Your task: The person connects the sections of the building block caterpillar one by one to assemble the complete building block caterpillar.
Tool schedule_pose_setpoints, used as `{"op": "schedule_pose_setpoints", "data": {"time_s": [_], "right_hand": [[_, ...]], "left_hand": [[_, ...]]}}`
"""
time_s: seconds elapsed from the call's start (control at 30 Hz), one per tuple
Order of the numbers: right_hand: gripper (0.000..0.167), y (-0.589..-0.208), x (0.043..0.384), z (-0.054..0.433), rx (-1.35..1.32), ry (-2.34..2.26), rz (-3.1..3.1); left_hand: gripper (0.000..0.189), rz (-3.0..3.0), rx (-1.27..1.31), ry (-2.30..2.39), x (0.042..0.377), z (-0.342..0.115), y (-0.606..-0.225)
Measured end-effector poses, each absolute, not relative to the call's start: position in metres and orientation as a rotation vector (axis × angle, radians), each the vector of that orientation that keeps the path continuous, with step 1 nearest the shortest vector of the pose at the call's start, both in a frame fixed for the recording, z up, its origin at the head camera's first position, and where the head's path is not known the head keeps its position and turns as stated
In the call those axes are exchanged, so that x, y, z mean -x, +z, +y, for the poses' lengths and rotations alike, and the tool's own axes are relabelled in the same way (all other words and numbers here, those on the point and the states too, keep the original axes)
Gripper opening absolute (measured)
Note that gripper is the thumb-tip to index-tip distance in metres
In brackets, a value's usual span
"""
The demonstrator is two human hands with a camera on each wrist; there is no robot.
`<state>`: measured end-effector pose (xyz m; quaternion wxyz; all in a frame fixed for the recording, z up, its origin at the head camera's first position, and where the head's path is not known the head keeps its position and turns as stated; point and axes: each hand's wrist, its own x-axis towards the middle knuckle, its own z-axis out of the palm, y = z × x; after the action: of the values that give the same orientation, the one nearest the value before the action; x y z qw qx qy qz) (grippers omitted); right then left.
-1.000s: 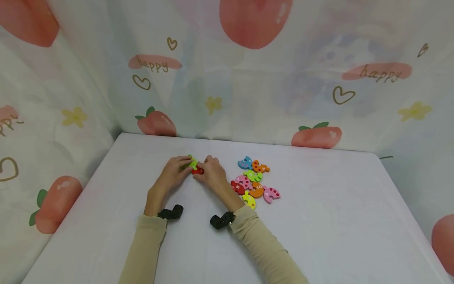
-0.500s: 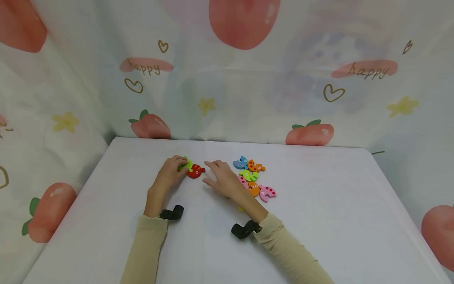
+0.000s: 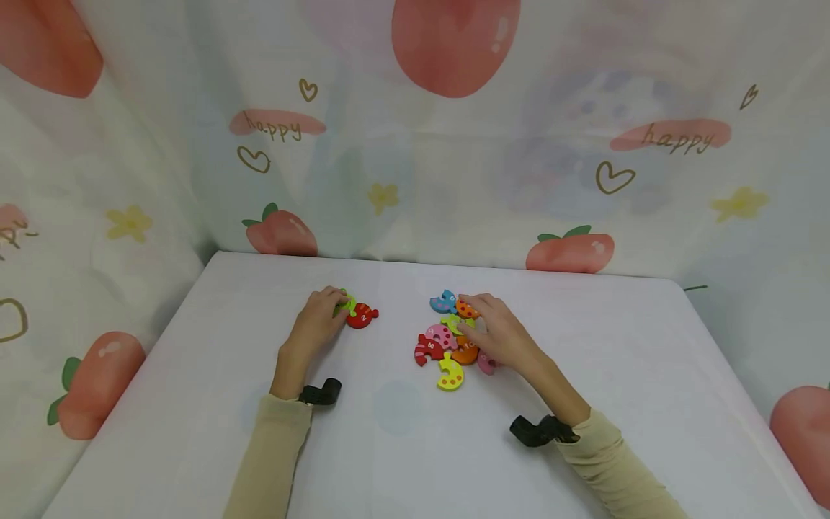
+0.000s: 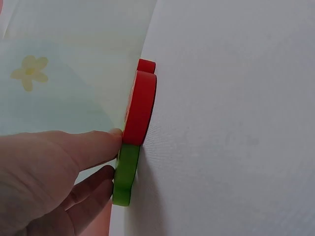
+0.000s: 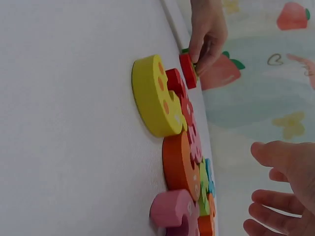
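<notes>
My left hand is at the left of the table, its thumb and fingertips resting on top of a green number puzzle piece. Joined to that piece is a red puzzle piece marked 2. Over the right side of a cluster of puzzle pieces hovers my right hand, fingers spread and holding nothing. In the cluster are a blue piece, a spotted orange piece, a light green piece, a red 8 piece and a yellow piece. My right hand partly hides a pink piece.
A second orange piece and a second pink piece lie in the middle of the cluster. The white table meets a fruit-printed curtain at its back edge.
My right hand has let go of the red 2 piece and moved right, over the cluster. My left hand stays by the green piece.
</notes>
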<state>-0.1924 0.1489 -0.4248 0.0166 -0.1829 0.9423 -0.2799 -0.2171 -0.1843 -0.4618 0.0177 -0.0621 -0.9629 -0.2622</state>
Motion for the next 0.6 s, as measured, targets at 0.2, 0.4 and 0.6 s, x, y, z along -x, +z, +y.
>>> {"op": "schedule_pose_setpoints", "data": {"time_s": [0.2,0.4,0.6], "right_hand": [[0.060,-0.434,0.193,0.170,0.505,-0.872,2.921],[0.060,-0.439,0.198,0.177,0.524,-0.908,2.916],[0.060,-0.440,0.206,0.172,0.509,-0.958,2.894]], "left_hand": [[0.029,-2.988,0.170,-0.777,0.216,-0.182,-0.464],[0.028,-2.995,0.164,-0.708,0.215,-0.179,-0.466],[0.028,-2.994,0.162,-0.668,0.214,-0.176,-0.465]]}}
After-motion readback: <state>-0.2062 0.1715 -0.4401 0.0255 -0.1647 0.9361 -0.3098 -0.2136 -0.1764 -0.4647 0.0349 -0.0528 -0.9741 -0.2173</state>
